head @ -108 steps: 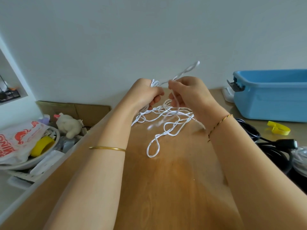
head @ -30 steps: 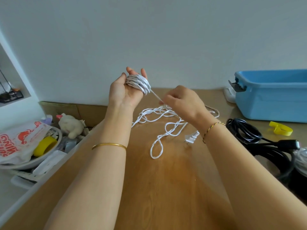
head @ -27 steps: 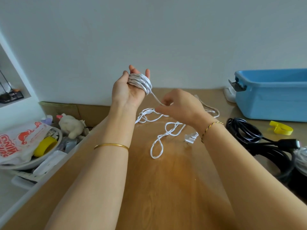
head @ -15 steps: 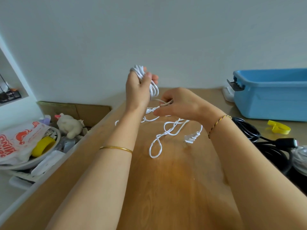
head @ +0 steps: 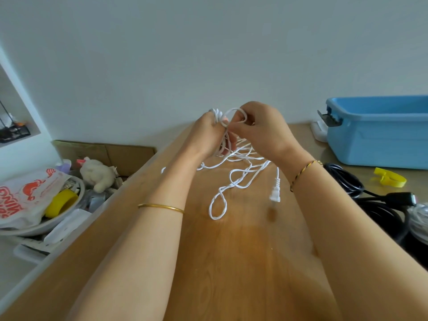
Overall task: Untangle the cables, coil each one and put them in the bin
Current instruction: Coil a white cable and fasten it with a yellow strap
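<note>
The white cable (head: 238, 156) is gripped as a bundle of turns in the curled left hand (head: 206, 133), while one raised loop is pinched by the fingers (head: 240, 126) of the right hand (head: 261, 128), just beside it. The unwound slack is laid on the bench (head: 243, 262) on the near side of both hands, running near and right to its plug (head: 275, 193). It is therefore judged closer to the right hand, and the bin (head: 379, 144) is set well apart at the far right.

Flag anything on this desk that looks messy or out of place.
The white cable sprawls in twisted loops on the table, only partly coiled in the left hand. Black cables lie heaped outside the blue bin. Nothing looks damaged.
</note>
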Demonstrator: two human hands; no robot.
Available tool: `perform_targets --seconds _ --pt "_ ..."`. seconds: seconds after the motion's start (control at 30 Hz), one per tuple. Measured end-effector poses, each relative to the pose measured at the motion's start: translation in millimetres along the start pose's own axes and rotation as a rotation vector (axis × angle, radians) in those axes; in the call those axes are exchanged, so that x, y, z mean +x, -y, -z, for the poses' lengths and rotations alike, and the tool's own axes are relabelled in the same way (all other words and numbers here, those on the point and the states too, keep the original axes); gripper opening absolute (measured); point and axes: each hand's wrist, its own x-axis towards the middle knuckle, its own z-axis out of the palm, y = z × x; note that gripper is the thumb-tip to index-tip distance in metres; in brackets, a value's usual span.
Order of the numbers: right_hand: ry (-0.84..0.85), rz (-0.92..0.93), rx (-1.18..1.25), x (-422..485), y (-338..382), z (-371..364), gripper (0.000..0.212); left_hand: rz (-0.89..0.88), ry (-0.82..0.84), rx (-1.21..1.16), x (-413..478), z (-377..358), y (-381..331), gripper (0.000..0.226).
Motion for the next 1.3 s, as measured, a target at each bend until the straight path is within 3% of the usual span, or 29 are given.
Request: perform_targets --seconds 0.23,0.33,0.53,0.77,1.07,1.2,1.3 --pt "-0.096 -0.048 0.093 1.2 -6.4 -6.0 0.015 0.239 0.210 -0.594 -7.4 5.4 -9.6 0.023" --pt "-0.116 -0.074 0.123 2.3 -9.7 -4.6 0.018 0.216 0.337 -0.699 -7.0 8.6 -8.3 0.008" --pt "-0.104 -0.065 0.100 0.6 -7.1 -4.0 0.010 0.130 0.394 -0.525 -7.5 6.9 -4.7 0.034" --pt "-0.110 -0.087 0.124 -0.8 -11.7 -6.5 0.033 0.185 0.314 -0.524 -11.5 4.1 -13.9 0.024" --pt "-0.294 -0.170 -0.019 2.2 -31.3 2.2 0.006 0.260 0.274 -0.533 -11.1 2.5 -16.0 0.017" --pt "-0.286 -0.169 -0.055 1.1 -33.8 0.2 0.003 0.290 0.182 -0.458 -12.5 -0.7 -17.4 0.008" --pt "-0.288 -0.178 -0.106 1.4 -35.9 -0.5 0.007 0.294 0.142 -0.352 -12.4 1.7 -17.8 0.019"
